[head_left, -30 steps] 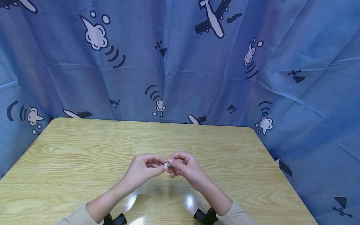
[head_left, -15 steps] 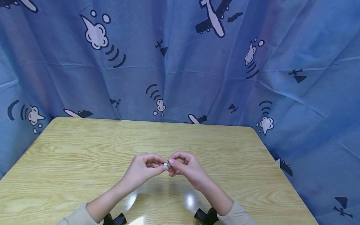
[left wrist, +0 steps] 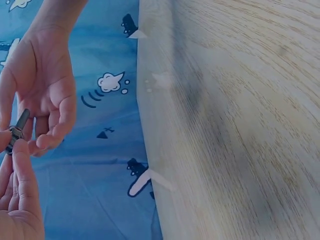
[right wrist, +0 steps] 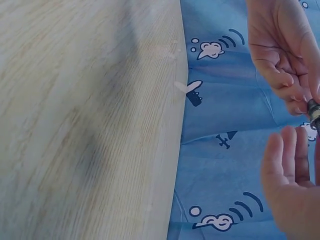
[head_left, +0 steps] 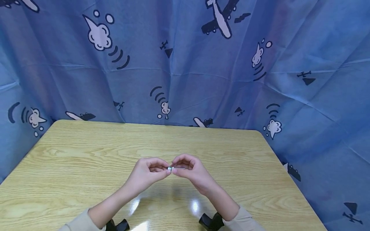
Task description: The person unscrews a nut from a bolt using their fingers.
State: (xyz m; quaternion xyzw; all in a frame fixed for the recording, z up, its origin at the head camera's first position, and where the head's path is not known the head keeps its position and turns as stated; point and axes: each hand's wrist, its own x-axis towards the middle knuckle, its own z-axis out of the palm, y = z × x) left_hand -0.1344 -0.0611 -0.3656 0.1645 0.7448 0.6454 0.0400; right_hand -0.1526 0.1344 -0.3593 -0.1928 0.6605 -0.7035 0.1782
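Observation:
A small metal bolt (head_left: 170, 168) with a nut-like collar is held between my two hands above the table. My left hand (head_left: 147, 173) pinches its thicker end between thumb and index finger. At the collar, my right hand (head_left: 194, 173) has its thumb and index finger, and the thin shank points toward the right palm. The left wrist view shows the bolt (left wrist: 22, 120) with its shank tilted up toward the right hand (left wrist: 47, 75). Only part of the bolt (right wrist: 314, 111) appears at the edge of the right wrist view; fingertips hide some of it.
The wood-grain table (head_left: 95, 147) spreads beneath both hands. Behind it and along its sides hangs a blue curtain (head_left: 190, 80) printed with planes and clouds. Black wrist mounts (head_left: 212, 221) sit below the forearms.
My right thumb and fingers have shifted slightly along the bolt, and the shank now shows between them. My left hand has barely moved.

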